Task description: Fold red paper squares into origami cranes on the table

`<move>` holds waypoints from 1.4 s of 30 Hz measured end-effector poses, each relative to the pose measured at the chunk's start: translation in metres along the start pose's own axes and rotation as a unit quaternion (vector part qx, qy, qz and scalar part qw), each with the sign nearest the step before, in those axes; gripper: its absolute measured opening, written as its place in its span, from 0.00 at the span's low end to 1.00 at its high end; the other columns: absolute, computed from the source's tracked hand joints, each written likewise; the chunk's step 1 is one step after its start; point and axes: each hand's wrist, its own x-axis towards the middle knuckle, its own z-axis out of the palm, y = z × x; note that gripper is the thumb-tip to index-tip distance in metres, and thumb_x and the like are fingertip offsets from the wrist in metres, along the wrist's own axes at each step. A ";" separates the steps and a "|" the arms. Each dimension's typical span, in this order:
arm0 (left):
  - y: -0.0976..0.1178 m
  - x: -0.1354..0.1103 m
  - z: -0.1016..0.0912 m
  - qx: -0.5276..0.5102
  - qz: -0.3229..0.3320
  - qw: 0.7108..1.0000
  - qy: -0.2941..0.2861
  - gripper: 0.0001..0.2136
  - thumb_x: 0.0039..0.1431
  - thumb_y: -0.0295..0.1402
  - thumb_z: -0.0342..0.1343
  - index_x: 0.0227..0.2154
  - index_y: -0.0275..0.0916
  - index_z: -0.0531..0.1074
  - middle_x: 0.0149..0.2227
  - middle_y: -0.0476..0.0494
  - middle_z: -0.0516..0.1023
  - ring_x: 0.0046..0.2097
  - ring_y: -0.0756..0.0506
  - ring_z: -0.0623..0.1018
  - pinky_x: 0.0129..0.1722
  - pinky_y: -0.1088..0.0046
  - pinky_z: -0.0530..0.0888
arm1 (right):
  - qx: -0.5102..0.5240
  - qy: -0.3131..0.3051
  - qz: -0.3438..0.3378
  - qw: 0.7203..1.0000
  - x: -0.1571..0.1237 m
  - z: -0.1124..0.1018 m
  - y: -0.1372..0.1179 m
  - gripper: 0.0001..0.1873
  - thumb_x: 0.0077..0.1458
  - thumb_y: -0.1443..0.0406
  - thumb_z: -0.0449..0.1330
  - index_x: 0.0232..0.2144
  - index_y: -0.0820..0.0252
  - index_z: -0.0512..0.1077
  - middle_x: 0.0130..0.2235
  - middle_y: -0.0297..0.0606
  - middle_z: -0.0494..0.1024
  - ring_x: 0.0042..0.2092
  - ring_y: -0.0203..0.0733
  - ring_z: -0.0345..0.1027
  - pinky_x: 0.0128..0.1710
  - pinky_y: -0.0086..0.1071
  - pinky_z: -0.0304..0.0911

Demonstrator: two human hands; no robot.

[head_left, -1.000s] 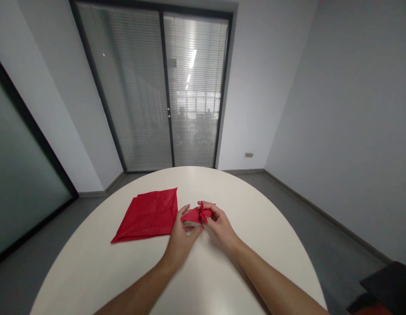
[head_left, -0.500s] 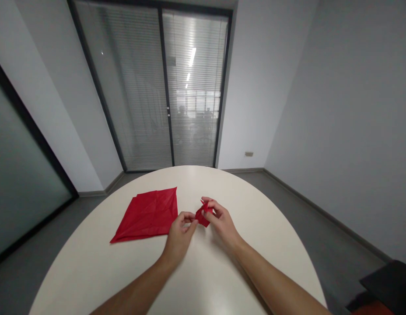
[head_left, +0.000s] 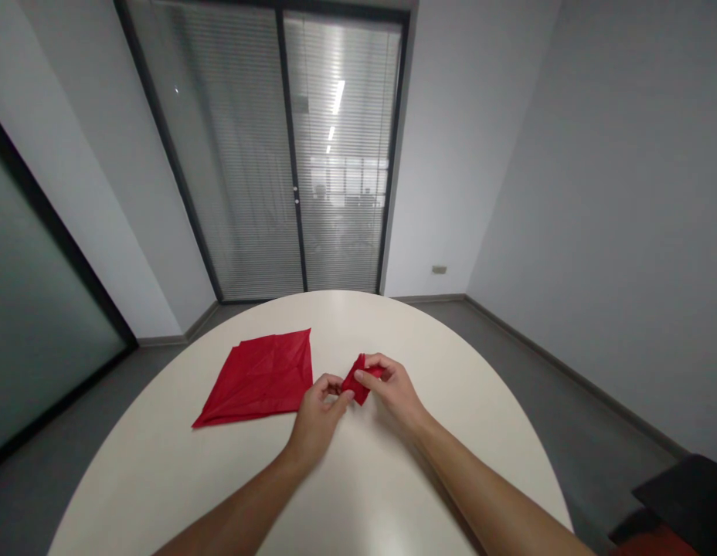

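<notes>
A small folded red paper piece [head_left: 357, 380] is held just above the white round table [head_left: 347, 494] between both my hands. My left hand [head_left: 315, 415] pinches its near left corner with thumb and forefinger. My right hand [head_left: 393, 386] grips its right side, fingers curled over the top. A stack of flat red paper sheets [head_left: 259, 377] lies on the table to the left, a short way from my left hand.
Glass sliding doors with blinds [head_left: 289, 154] stand beyond the table's far edge. Grey floor surrounds the table. A dark object with a red patch [head_left: 677, 502] sits at the lower right corner.
The paper piece has been folded smaller: a second ago it spread wider between my hands. Both hands have closed in on it and shifted slightly.
</notes>
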 end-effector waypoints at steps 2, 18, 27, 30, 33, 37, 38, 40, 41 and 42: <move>0.001 -0.001 0.001 -0.009 -0.007 1.000 -0.007 0.10 0.53 0.40 0.62 0.31 0.38 0.73 0.29 0.48 0.75 0.29 0.49 0.73 0.28 0.76 0.70 | 0.000 0.014 0.005 1.000 0.001 -0.003 0.001 0.16 0.45 0.53 0.72 0.29 0.57 0.77 0.31 0.35 0.78 0.35 0.42 0.71 0.39 0.37 0.66; 0.005 0.003 -0.001 -0.073 -0.034 0.995 0.051 0.17 0.50 0.45 0.64 0.34 0.37 0.72 0.31 0.44 0.80 0.29 0.47 0.77 0.27 0.74 0.73 | 0.065 0.015 0.048 0.997 -0.002 0.004 0.023 0.49 0.36 0.59 0.77 0.59 0.48 0.60 0.60 0.46 0.66 0.56 0.48 0.68 0.54 0.45 0.66; 0.008 0.000 0.002 -0.066 -0.015 0.997 0.045 0.15 0.52 0.44 0.62 0.34 0.37 0.71 0.30 0.45 0.79 0.30 0.47 0.77 0.21 0.78 0.69 | 0.097 -0.081 0.067 0.990 -0.001 0.003 0.019 0.31 0.43 0.60 0.75 0.48 0.58 0.69 0.37 0.36 0.80 0.38 0.40 0.76 0.44 0.36 0.68; 0.009 0.000 0.001 -0.065 -0.019 0.997 0.047 0.16 0.52 0.45 0.62 0.36 0.37 0.71 0.30 0.45 0.78 0.30 0.47 0.78 0.21 0.78 0.70 | 0.099 -0.058 0.056 0.992 0.001 0.001 0.016 0.27 0.44 0.59 0.74 0.44 0.56 0.69 0.33 0.33 0.80 0.35 0.38 0.76 0.40 0.33 0.67; 0.009 0.000 0.000 -0.071 -0.026 0.996 0.055 0.17 0.53 0.47 0.60 0.35 0.37 0.71 0.29 0.46 0.77 0.31 0.46 0.79 0.22 0.77 0.72 | 0.076 -0.050 0.046 0.995 0.000 0.002 0.015 0.21 0.46 0.56 0.73 0.37 0.57 0.69 0.30 0.31 0.78 0.31 0.37 0.73 0.35 0.31 0.65; 0.006 0.000 -0.002 -0.077 -0.026 0.995 0.059 0.19 0.54 0.49 0.60 0.35 0.37 0.73 0.30 0.44 0.78 0.36 0.43 0.81 0.26 0.74 0.77 | -0.054 -0.031 0.018 0.998 0.000 0.001 0.012 0.17 0.51 0.53 0.69 0.34 0.60 0.75 0.33 0.38 0.80 0.35 0.41 0.72 0.39 0.34 0.64; 0.005 0.000 -0.002 -0.077 -0.026 0.995 0.058 0.19 0.54 0.50 0.60 0.36 0.37 0.73 0.31 0.44 0.78 0.37 0.42 0.81 0.26 0.73 0.78 | -0.080 -0.019 0.008 0.997 0.000 0.000 0.012 0.17 0.51 0.53 0.68 0.33 0.60 0.76 0.35 0.40 0.80 0.36 0.42 0.72 0.41 0.36 0.64; 0.003 0.000 -0.002 -0.072 -0.029 0.995 0.057 0.20 0.54 0.50 0.60 0.37 0.36 0.73 0.33 0.42 0.79 0.38 0.41 0.81 0.28 0.71 0.79 | -0.101 -0.014 0.000 0.995 -0.001 -0.001 0.011 0.17 0.52 0.52 0.67 0.34 0.60 0.77 0.35 0.40 0.80 0.37 0.42 0.72 0.43 0.36 0.64; 0.002 0.000 -0.003 -0.068 -0.030 0.995 0.059 0.20 0.54 0.50 0.60 0.37 0.36 0.73 0.34 0.41 0.80 0.38 0.41 0.81 0.28 0.71 0.79 | -0.098 -0.022 0.005 0.995 -0.001 0.000 0.010 0.17 0.53 0.52 0.66 0.34 0.60 0.77 0.34 0.39 0.80 0.36 0.42 0.71 0.41 0.36 0.64; 0.001 0.000 -0.003 -0.065 -0.031 0.996 0.060 0.20 0.54 0.50 0.60 0.38 0.36 0.73 0.34 0.41 0.80 0.38 0.41 0.81 0.28 0.70 0.79 | -0.091 -0.034 0.011 0.995 -0.002 0.001 0.010 0.18 0.54 0.51 0.65 0.35 0.61 0.77 0.34 0.39 0.80 0.34 0.41 0.71 0.40 0.36 0.64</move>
